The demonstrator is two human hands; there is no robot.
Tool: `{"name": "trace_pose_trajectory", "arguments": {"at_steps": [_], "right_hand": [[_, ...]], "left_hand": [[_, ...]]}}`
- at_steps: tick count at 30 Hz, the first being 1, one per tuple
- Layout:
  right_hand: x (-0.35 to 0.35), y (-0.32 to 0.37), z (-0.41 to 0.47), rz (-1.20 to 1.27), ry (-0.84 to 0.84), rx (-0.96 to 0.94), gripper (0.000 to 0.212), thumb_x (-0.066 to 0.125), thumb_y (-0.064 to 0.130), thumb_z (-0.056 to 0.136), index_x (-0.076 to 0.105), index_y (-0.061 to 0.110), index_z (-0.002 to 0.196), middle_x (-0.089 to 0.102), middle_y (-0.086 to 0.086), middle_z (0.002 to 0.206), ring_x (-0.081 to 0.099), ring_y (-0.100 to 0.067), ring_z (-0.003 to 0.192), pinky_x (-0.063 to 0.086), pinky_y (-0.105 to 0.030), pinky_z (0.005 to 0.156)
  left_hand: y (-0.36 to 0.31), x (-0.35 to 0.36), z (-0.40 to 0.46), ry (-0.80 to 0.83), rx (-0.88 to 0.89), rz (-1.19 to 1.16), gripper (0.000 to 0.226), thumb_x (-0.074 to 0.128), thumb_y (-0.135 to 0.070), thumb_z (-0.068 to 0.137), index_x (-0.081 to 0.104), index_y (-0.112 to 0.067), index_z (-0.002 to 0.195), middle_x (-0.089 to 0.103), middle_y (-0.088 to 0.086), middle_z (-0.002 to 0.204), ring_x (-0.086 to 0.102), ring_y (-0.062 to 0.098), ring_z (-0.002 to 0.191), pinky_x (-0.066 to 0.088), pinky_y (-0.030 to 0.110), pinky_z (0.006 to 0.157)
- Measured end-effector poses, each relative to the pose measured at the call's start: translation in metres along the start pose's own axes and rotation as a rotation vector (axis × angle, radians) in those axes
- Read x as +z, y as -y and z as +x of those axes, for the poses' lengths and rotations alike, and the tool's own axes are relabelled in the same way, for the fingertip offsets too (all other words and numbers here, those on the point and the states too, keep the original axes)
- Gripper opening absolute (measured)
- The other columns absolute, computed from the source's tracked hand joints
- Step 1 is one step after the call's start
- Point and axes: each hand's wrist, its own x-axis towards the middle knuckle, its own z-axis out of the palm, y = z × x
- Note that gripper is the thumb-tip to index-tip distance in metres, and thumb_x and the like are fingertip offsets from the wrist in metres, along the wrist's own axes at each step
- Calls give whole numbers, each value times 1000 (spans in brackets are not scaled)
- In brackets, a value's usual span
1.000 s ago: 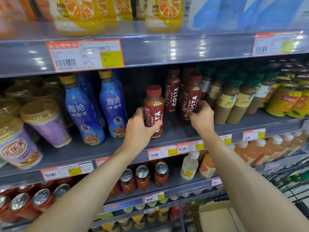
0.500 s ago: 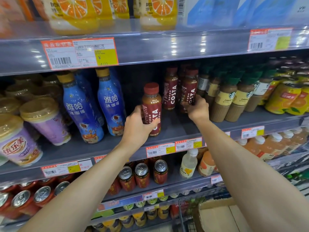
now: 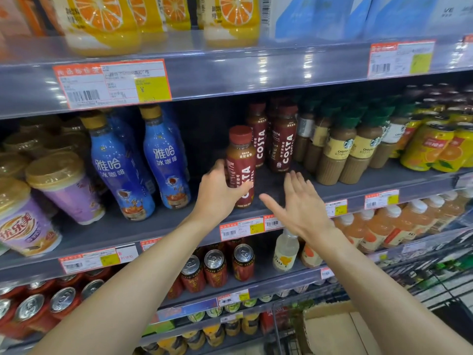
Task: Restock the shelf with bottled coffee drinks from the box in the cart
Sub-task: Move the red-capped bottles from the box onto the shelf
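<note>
a: over on the left, blue bottles (image 3: 120,172) in their own lane. what's the left hand (image 3: 217,193) doing?

b: my fingers are wrapped round a costa bottle (image 3: 240,167), upright on the shelf (image 3: 158,226) near the front edge.

a: and the right hand (image 3: 304,203)?

b: fingers spread, holding nothing, hanging just in front of the costa row (image 3: 282,139).

a: how to finish it well?

b: i'd slide it straight back, label forward, base flat, into line with that row. the box (image 3: 332,334) waits in the cart (image 3: 440,283), low right.
</note>
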Motion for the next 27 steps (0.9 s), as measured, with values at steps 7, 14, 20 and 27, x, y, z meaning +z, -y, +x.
{"name": "trace_pose_trajectory", "arguments": {"at_steps": [7, 14, 20, 27], "right_hand": [[0, 1, -2, -115, 31, -77, 113, -2, 83, 81, 59, 3, 131, 56, -17, 138, 50, -27, 132, 41, -36, 105], [3, -2, -2, -94, 30, -69, 110, 4, 83, 81, 58, 1, 131, 55, -18, 139, 49, -28, 133, 39, -36, 107], [5, -3, -2, -87, 20, -50, 107, 8, 81, 83, 60, 1, 129, 56, -18, 137, 51, -28, 131, 40, -35, 107], [11, -3, -1, -61, -5, -36, 98, 19, 77, 85, 67, -1, 120, 63, -19, 128, 57, -29, 124, 47, -37, 102]], "left_hand": [[2, 11, 7, 23, 18, 18, 57, 80, -31, 74, 51, -12, 119, 65, 3, 115, 63, 16, 102, 52, 31, 85], [-5, 31, 21, 44, 8, 36, 58, 79, -35, 74, 49, -15, 120, 63, 4, 119, 61, 20, 107, 52, 44, 91], [-12, 46, 34, 40, -5, 47, 65, 78, -36, 75, 46, -13, 127, 59, 6, 126, 58, 23, 115, 50, 44, 95], [-29, 60, 56, 32, -50, 45, 61, 80, -31, 76, 53, -10, 126, 62, 8, 126, 59, 25, 115, 49, 38, 97]]}}
